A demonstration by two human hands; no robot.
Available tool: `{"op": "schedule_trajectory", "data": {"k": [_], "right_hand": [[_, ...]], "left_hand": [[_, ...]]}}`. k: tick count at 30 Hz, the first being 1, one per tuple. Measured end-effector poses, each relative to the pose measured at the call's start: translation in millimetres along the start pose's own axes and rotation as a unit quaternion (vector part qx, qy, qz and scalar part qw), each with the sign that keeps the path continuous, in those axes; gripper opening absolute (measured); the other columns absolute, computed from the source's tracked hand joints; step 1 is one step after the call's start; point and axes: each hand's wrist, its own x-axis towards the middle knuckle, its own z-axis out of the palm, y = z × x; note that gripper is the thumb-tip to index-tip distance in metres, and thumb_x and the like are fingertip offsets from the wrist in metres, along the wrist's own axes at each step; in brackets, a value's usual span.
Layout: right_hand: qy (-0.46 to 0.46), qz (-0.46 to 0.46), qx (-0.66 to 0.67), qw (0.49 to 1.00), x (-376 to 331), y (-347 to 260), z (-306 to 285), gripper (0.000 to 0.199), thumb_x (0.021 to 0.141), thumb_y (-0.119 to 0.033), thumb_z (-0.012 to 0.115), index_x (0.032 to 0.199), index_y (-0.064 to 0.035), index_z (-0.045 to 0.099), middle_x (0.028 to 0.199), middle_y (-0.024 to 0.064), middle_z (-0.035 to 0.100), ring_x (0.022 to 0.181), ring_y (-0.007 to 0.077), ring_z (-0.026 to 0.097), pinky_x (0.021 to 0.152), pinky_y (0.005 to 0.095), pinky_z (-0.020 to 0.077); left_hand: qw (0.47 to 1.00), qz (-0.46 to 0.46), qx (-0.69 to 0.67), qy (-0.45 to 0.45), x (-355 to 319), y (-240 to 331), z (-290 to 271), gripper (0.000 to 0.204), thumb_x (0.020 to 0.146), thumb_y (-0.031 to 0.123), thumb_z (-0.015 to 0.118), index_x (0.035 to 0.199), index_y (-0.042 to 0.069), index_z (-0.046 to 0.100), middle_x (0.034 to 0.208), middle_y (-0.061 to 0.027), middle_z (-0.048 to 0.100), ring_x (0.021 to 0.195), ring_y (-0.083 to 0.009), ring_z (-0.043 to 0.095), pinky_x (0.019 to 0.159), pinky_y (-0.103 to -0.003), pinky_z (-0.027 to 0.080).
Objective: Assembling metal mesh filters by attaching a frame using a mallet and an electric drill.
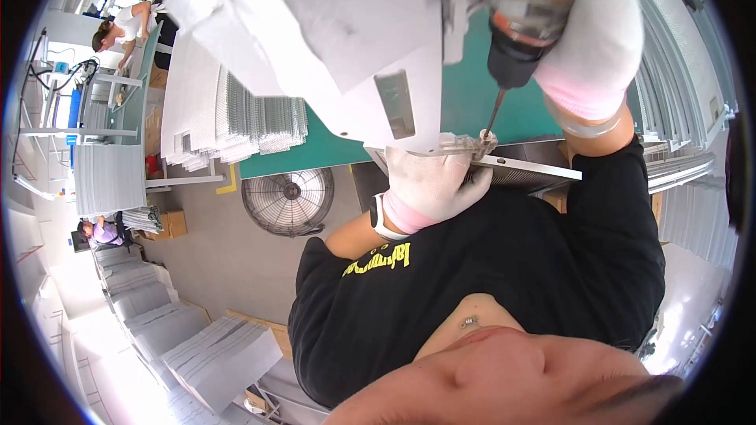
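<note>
The gloved right hand (587, 24) grips a power screwdriver (516, 39), its bit on a screw at the metal panel (528, 169) edge over the green tabletop (472, 102), left hand (433, 181) fingers clamping the panel; driving seems underway, needing steady pressure

The power screwdriver (520, 24) is cut off by the top edge, its bit tip hidden.

Bright even light, blown-out whites, fisheye-bent edges, dark rim
</note>
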Motion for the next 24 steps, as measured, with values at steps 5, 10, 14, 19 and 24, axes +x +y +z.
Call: {"op": "schedule_trajectory", "data": {"k": [5,10,14,19,24], "right_hand": [[-0.02,0.102,0.078,0.992,-25,15,7,0.031,0.098,-0.032,0.061,0.112,-0.0054,0.054,0.087,0.0075,0.062,0.071,0.0146,0.058,0.062,0.0273,0.0489],[-0.171,0.103,0.192,0.961,-38,42,-48,0.049,0.1,-0.039,0.054,0.133,-0.0023,0.047,0.098,0.0101,0.062,0.087,0.016,0.062,0.071,0.0322,0.0516],[-0.182,0.061,0.18,0.965,-32,48,-25,0.063,0.098,-0.045,0.058,0.141,-0.0022,0.04,0.081,0.0052,0.052,0.069,0.0097,0.049,0.058,0.0232,0.0407],[0.009,0.088,0.144,0.986,-59,56,-45,0.063,0.096,-0.047,0.061,0.137,-0.0015,0.046,0.092,0.0034,0.062,0.068,0.0093,0.057,0.057,0.0218,0.0448],[0.101,0.139,0.219,0.961,-70,75,-57,0.053,0.097,-0.041,0.06,0.132,-0.0021,0.053,0.105,0.0079,0.067,0.08,0.0127,0.066,0.067,0.023,0.0525]], "left_hand": [[0.998,0.036,-0.055,0.025,0,0,11,0.034,0.067,0.033,0.079,0.094,0.012,0.072,0.074,-0.0003,0.057,0.066,-0.0217,0.056,0.06,-0.038,0.04],[0.987,0.086,-0.132,0.024,2,3,16,0.038,0.07,0.023,0.08,0.104,0.007,0.071,0.074,-0.0026,0.055,0.066,-0.0219,0.055,0.059,-0.037,0.042],[0.979,0.052,-0.195,0.02,-36,-19,61,0.052,0.07,0.014,0.081,0.119,0.004,0.065,0.076,-0.0058,0.055,0.065,-0.0237,0.054,0.057,-0.037,0.042],[0.981,0.016,-0.164,-0.099,-2,6,20,0.039,0.082,0.033,0.074,0.111,0.01,0.062,0.08,-0.0074,0.057,0.07,-0.0252,0.056,0.062,-0.04,0.043],[0.975,-0.001,-0.086,-0.204,-10,-3,13,0.038,0.083,0.033,0.074,0.11,0.009,0.062,0.079,-0.0077,0.056,0.071,-0.0255,0.056,0.063,-0.04,0.043]]}}
